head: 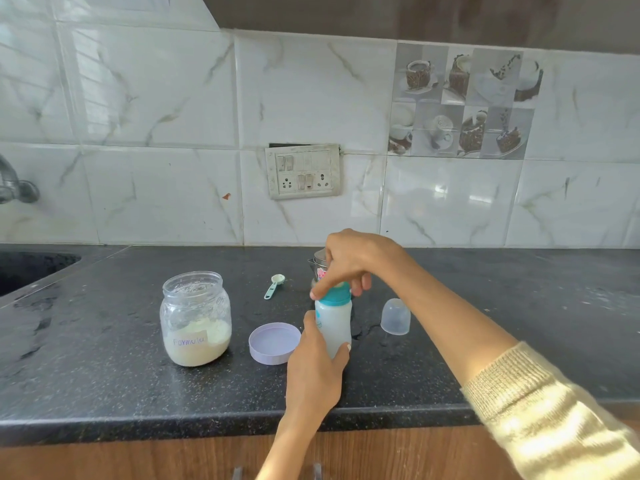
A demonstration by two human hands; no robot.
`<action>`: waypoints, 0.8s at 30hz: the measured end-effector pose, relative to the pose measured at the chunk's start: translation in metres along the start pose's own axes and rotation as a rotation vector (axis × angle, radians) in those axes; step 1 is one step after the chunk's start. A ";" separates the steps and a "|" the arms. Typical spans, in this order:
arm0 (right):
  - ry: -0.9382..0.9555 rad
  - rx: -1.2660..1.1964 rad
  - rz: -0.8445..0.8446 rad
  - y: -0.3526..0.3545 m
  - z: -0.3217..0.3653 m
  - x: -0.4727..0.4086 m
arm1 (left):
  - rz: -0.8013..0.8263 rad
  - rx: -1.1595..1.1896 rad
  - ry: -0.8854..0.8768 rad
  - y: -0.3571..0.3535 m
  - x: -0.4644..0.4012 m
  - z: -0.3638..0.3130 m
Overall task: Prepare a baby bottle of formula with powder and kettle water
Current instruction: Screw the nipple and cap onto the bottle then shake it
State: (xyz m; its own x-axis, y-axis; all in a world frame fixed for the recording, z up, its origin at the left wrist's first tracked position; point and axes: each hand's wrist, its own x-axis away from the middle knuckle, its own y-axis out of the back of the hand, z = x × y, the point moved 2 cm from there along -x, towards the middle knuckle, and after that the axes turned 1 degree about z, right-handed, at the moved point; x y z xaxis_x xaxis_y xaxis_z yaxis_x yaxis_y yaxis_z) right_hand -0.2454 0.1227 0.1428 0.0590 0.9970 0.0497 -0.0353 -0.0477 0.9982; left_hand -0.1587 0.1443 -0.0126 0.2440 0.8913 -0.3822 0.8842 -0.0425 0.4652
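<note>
Right hand point(349, 263) sits over the teal screw collar point(334, 295) of the milky plastic baby bottle point(335, 323), so teat can't be seen. Steel vessel point(318, 263) behind it mostly blocked, only rim and a bit of wall show. Left hand point(317, 368) covers bottle's lower front and base. Metal tap point(15, 183) cut off at left edge. Bottle print too small to read.
</note>
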 end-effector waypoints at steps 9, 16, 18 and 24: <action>0.053 -0.094 0.138 0.002 -0.011 0.003 | -0.010 -0.001 -0.001 0.001 0.000 0.002; -0.060 -0.120 0.004 -0.007 -0.009 0.000 | -0.012 -0.024 -0.015 -0.002 -0.002 0.002; -0.090 -0.128 -0.021 -0.008 -0.008 0.001 | -0.013 -0.024 -0.022 -0.002 -0.002 0.002; -0.209 -0.196 -0.163 -0.019 -0.002 0.008 | -0.023 -0.020 -0.040 0.001 0.000 0.003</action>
State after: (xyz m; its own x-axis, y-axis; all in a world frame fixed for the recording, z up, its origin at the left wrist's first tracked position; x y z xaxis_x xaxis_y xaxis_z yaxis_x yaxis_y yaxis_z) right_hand -0.2459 0.1320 0.1245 0.2828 0.9555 -0.0839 -0.1988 0.1440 0.9694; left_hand -0.1570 0.1433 -0.0144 0.2399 0.8731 -0.4244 0.8816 -0.0129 0.4718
